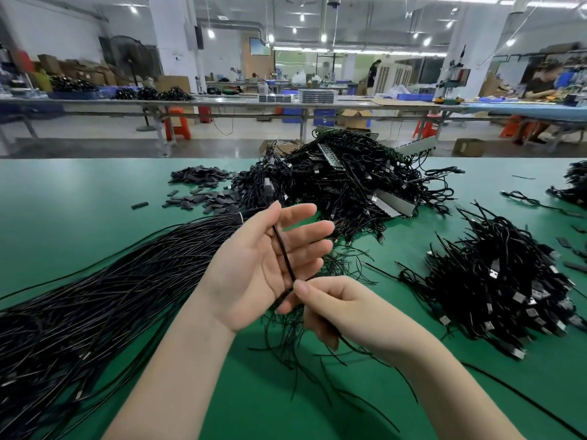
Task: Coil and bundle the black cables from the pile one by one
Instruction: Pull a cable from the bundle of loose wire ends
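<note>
A single black cable (283,255) ran across the left hand (254,268), its long axis steep, from near the thumb tip down to the heel of the palm. That hand's fingers were spread and straight, its grip apart. The right hand (336,309), just right of and nearer than the palm, pinched the cable's lower end, best placed to start the winding. Both hands were above the green bench (79,198).
</note>
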Demonstrator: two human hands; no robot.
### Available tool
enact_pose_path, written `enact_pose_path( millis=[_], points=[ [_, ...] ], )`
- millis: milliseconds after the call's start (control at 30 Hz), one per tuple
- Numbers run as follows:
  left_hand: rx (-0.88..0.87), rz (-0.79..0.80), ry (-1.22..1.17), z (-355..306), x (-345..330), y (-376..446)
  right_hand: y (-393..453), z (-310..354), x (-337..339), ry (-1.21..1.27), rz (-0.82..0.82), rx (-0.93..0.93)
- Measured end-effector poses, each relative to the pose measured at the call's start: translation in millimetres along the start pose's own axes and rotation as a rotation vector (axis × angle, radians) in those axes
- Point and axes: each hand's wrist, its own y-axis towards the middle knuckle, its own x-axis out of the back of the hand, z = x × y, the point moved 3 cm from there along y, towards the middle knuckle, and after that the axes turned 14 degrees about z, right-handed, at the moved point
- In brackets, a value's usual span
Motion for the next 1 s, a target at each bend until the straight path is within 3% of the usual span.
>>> enact_pose_path(
  millis=[200, 333, 400, 500, 600, 800, 900, 1000],
  points=[
    [-0.020, -0.024, -0.059, -2.7, 1.6, 2.9, 8.5, -9.5, 4.1, 0.000, -0.056, -0.013],
    [0.072, 0.051, -0.052, -3.1, -0.7, 1.1, 5.7, -17.6, -2.5, -0.033, 0.150, -0.032],
    [0.145, 0.157, -0.012, -5.6, -5.8, -3.1, 0.7, -18.9, 5.2, -0.088, 0.148, -0.110],
    [0.361, 0.235, 0.331, 1.1, -9.6, -8.8, -8.0, -18.6, 27.7, -0.208, -0.051, -0.224],
    [0.621, 0.237, 0.681, 19.5, -8.3, -5.9, -15.6, -10.5, 36.7, -0.175, -0.132, -0.272],
    [0.655, 0.228, 0.898, 15.2, -3.3, -9.1, -25.4, 10.4, 32.0, -0.361, -0.296, -0.283],
    [0.704, 0.182, 1.122, 12.8, 1.3, -8.6, -27.9, 20.2, 24.9, -0.316, -0.275, -0.245],
    [0.699, 0.137, 1.142, 8.0, 1.7, -8.7, -25.6, 25.8, 18.4, -0.233, -0.305, -0.168]
  ],
)
